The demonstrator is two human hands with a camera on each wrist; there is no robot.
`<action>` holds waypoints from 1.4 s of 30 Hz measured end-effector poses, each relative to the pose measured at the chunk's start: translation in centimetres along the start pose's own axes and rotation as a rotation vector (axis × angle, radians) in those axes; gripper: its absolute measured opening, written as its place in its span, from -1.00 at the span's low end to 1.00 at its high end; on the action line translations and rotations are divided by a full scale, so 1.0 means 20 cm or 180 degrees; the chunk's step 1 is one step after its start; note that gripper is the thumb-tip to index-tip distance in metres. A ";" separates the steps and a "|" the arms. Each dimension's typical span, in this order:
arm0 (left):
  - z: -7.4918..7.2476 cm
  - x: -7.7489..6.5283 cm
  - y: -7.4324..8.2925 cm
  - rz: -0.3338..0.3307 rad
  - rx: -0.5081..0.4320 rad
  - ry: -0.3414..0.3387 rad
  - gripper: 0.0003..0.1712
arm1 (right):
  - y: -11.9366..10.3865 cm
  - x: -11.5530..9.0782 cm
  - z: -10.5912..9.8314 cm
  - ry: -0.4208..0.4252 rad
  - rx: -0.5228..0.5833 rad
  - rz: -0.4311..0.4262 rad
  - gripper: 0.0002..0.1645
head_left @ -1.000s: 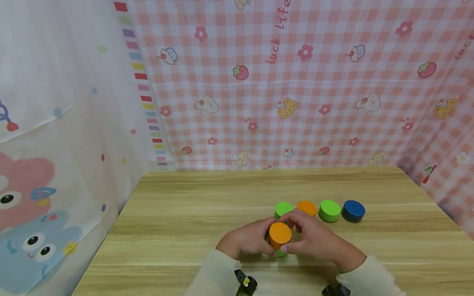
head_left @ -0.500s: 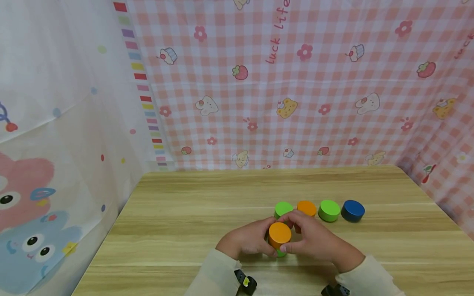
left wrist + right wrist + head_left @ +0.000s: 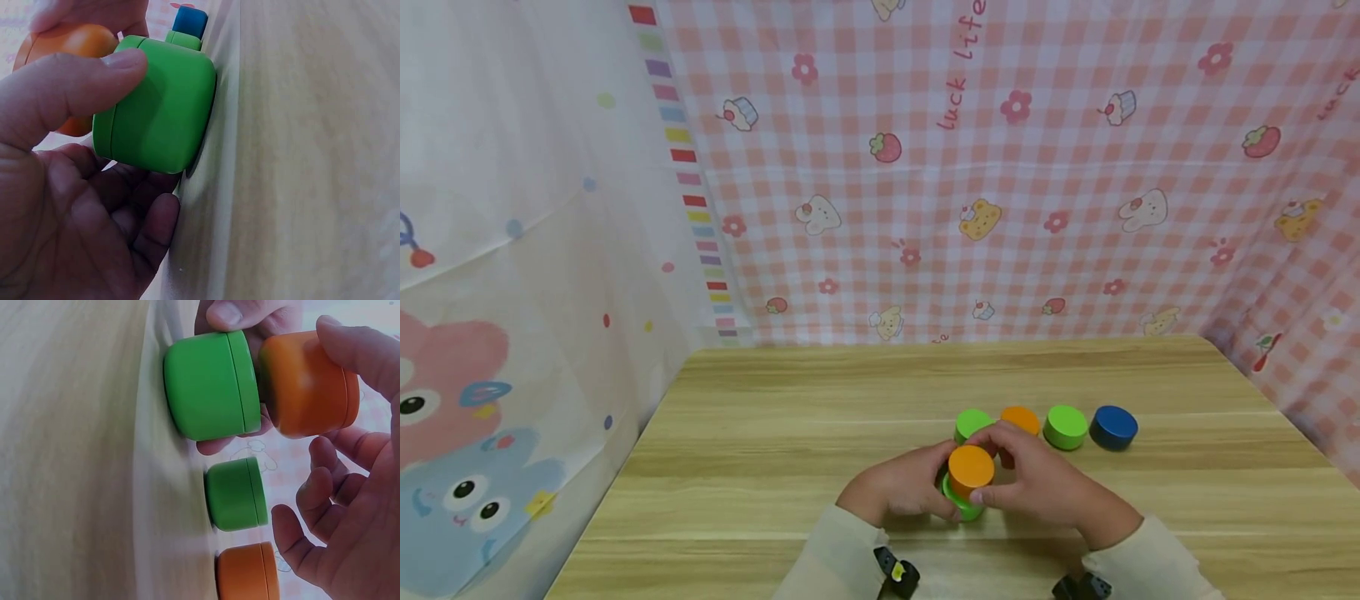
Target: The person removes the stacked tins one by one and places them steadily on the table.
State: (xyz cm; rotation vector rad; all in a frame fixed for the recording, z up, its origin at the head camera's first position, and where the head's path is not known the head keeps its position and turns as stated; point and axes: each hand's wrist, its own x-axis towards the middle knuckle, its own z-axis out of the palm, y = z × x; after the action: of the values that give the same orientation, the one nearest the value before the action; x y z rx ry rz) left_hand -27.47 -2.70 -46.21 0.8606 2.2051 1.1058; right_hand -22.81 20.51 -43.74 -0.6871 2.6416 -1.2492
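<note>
My left hand (image 3: 904,483) holds a small green lidded jar (image 3: 156,100) upright on the wooden table, its thumb on the lid edge and fingers around the far side. Just above it, my right hand (image 3: 1041,482) pinches an orange lidded jar (image 3: 306,384) of the same shape between thumb and fingers. In the right wrist view a narrow gap shows between the orange jar's base and the green lid, and the orange jar sits slightly off to one side. From the head view, the orange jar hides much of the green one.
Behind the hands a row of similar jars stands on the table (image 3: 760,467): a green jar (image 3: 973,423), an orange jar (image 3: 1019,419), another green jar (image 3: 1066,427) and a blue jar (image 3: 1114,427). Patterned cloth (image 3: 865,183) hangs behind the table's back edge.
My right hand has lifted the orange jar slightly up and to the right, so more of the green jar shows beneath it. The left hand and the row of jars stay put.
</note>
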 end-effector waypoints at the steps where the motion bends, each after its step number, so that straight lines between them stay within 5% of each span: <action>1: 0.00 0.00 0.00 0.0005 -0.0017 -0.0006 -0.19 | 0.00 0.00 0.00 0.0011 0.0003 -0.0033 -0.43; 42: 0.01 0.01 0.01 -0.0053 0.0029 0.0007 -0.42 | 0.10 -0.01 -0.14 0.0336 0.0341 0.0134 -0.39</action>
State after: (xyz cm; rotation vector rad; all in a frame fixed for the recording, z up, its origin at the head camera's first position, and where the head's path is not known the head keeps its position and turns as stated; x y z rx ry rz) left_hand -27.41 -2.42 -46.19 0.8435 2.2168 1.0904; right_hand -24.25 23.70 -43.48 -0.5610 2.6327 -1.4406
